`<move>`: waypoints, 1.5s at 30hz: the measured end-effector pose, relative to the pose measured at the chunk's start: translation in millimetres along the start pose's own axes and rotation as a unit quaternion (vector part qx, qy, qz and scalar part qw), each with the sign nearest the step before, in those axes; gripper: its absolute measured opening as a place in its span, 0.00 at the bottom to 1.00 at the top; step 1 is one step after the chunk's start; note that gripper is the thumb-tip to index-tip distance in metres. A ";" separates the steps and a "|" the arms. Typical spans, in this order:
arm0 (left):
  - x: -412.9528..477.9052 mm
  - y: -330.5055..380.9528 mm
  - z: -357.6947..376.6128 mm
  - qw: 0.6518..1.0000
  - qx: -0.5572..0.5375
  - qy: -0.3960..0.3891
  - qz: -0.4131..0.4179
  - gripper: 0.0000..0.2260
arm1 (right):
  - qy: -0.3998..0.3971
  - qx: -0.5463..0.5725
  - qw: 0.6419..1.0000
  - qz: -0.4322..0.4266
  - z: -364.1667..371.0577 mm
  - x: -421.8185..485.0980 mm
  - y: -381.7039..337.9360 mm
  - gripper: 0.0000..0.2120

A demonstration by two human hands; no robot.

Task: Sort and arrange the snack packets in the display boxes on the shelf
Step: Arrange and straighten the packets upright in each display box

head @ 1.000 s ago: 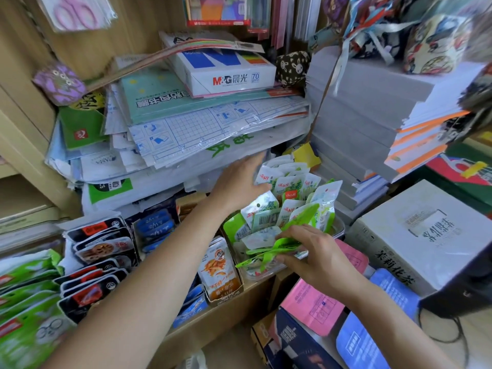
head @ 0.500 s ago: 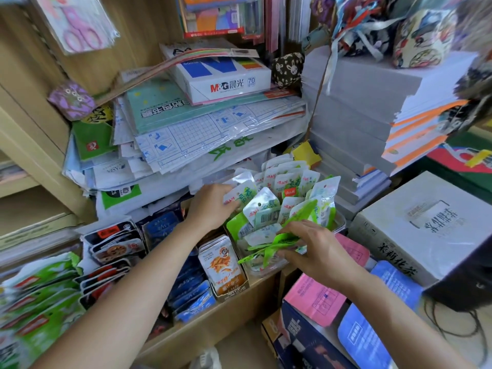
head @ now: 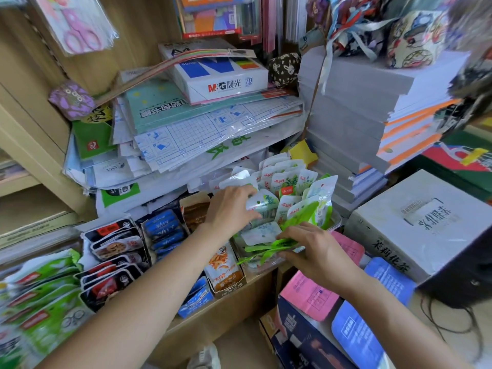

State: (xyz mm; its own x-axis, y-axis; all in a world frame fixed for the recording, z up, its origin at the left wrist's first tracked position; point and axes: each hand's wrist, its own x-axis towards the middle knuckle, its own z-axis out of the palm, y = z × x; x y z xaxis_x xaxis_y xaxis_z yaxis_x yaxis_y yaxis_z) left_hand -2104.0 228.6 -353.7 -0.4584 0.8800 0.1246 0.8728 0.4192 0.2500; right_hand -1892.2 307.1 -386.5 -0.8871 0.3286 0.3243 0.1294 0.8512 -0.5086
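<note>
1. Now, the left hand point(head: 231, 209) is at the centre of the frame with its fingers curled. Thumb and fingers pinch one white-and-green snack packet point(head: 263, 206) by its left edge.
2. The right hand point(head: 316, 253), lower and further right, has bent fingers. They pinch a bunch of green packets point(head: 266, 249) lying flat at the front of the clear plastic box point(head: 336, 221).
3. This box stands on the wooden shelf point(head: 239, 304). Many upright packets point(head: 287, 182) of the same white and green fill it behind both hands.
4. Readable writing: "M&G" and "70" on the white-and-blue paper ream point(head: 221, 78) in the upper centre, with "A4" on its top face. The print on the snack packets is too small to read.
5. Left of the clear box, cardboard display boxes hold orange-and-white packets point(head: 225, 267), blue packets point(head: 165, 230) and black-and-red packets point(head: 114, 246). Bright green bags point(head: 45, 302) lie at the lower left.
6. A pile of plastic-wrapped sheets point(head: 202, 134) hangs over the snack boxes from above. A white carton point(head: 415, 225) with Chinese characters sits just beside the clear box on the right. Packed pink scissors point(head: 80, 30) hang at the upper left.
</note>
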 end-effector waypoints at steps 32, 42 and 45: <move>-25.0 -29.3 -27.7 0.977 -0.170 0.126 0.021 0.05 | -0.012 -0.056 0.998 -0.037 14.8 14.5 10.2 0.17; 10.4 -32.2 -101.6 0.918 -0.282 0.277 0.032 0.03 | -0.006 -0.050 0.998 -0.032 16.0 14.2 9.4 0.15; 19.5 -34.8 -102.2 0.904 -0.310 0.292 0.035 0.02 | -0.005 -0.048 0.998 -0.031 15.7 14.1 9.2 0.15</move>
State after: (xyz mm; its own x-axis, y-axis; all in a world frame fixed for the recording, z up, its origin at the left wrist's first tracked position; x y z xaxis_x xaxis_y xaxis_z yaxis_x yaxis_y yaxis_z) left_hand -2160.5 208.3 -261.8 -0.5740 0.5549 0.6022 0.7246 0.0015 0.6892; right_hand -1910.6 313.2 -399.1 -0.8991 0.2699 0.3447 0.1150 0.9053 -0.4089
